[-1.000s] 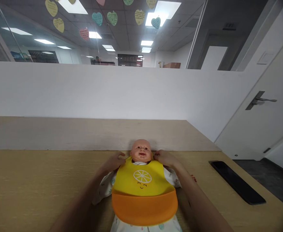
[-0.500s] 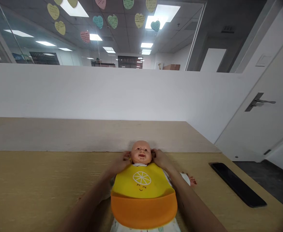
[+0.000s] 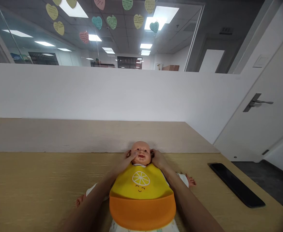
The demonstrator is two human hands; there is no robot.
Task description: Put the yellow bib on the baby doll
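A baby doll [image 3: 143,150] lies on its back, face up, with its head toward the wall. Its chest is covered by a yellow bib [image 3: 153,183], printed with a white citrus slice and a smiling face, with an orange catch pocket [image 3: 142,212] at the bottom. My left hand [image 3: 126,161] grips the side of the doll's head, thumb across the cheek and fingers partly hidden behind. On the other side, my right hand [image 3: 157,159] is closed beside the neck, at the bib's upper edge. Whatever its fingers hold is hidden. The bib's neck ends cannot be seen.
A black phone-like slab [image 3: 237,185] lies on the wooden table [image 3: 35,180] to the right. Behind the table stands a white wall [image 3: 88,93] with glass above it. A door with a metal handle [image 3: 256,102] is at the far right.
My left thumb has moved onto the doll's cheek from a pinch beside its neck. The doll's arm on the left side shows more now. My right hand stays nearly in place.
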